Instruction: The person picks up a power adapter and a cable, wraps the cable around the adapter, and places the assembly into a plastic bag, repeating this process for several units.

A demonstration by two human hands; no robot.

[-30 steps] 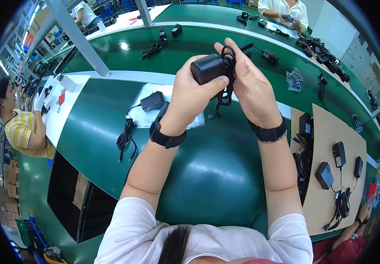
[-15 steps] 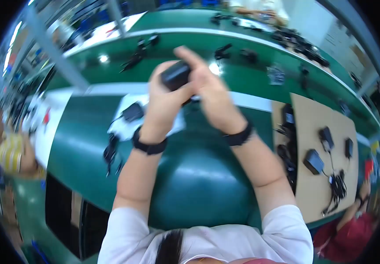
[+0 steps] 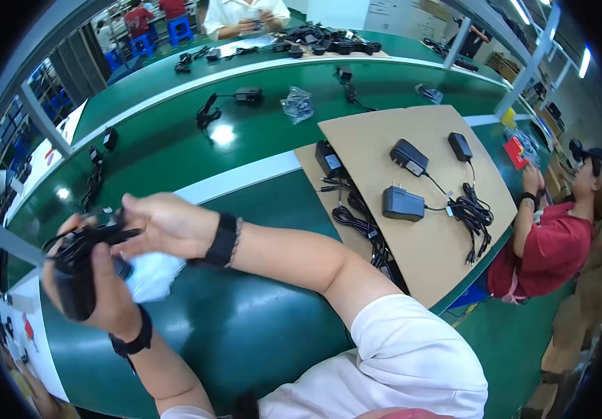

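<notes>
Left hand [image 3: 102,293] was wrapped around a black power adapter [image 3: 76,286], held up over the left end of the green table [image 3: 259,328], well clear of its surface. Adapter's long axis ran roughly upright in the palm, top end toward the far edge. Right hand [image 3: 168,225] had crossed over to the left and sat just beside and above it, fingers [image 3: 123,234] pinching the bundled black cord [image 3: 81,241] at the adapter's top. So cord lay directly between the two hands, right hand on it, left hand only bracing the body. A white bag [image 3: 149,274] lay on the table under the hands. Cardboard sheet [image 3: 419,188] at the right end carried more adapters [image 3: 403,204] with coiled cords, well apart from both hands.
</notes>
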